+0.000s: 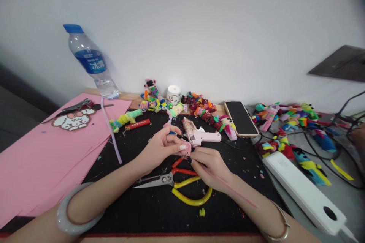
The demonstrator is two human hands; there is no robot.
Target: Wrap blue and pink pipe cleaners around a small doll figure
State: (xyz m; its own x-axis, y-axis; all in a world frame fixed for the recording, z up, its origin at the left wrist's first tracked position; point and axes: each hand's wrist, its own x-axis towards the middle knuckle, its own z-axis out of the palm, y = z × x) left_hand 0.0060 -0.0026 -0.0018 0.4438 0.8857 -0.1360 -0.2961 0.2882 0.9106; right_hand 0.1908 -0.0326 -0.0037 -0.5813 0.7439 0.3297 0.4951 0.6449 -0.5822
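One black mat (148, 212) covers the table, with one pink paper sheet (42, 159) at nine o'clock carrying a white bead figure (73, 120). One white power strip (302, 191) lies at four o'clock, and one water bottle (91, 64) with a blue cap leans at eleven o'clock; its blue label has writing too small to read. One phone (241, 118) lies face up at one o'clock, one pink glue gun (199, 134) sits just above the hands, and one pair of scissors (171, 178) with red and yellow handles lies at six o'clock beneath them. One white candle cup (173, 94) at twelve o'clock bears a red mark I cannot read. Two heaps of colourful fuzzy figures sit at twelve o'clock (199, 110) and two o'clock (285, 129); too many to count. At centre, the left hand (162, 148) has its fingers pinched together on a small pink piece (186, 147). The right hand (211, 167) touches it, fingers closed on a thin pink fuzzy wire (228, 186) that runs back over the wrist. Each wrist wears one bangle.
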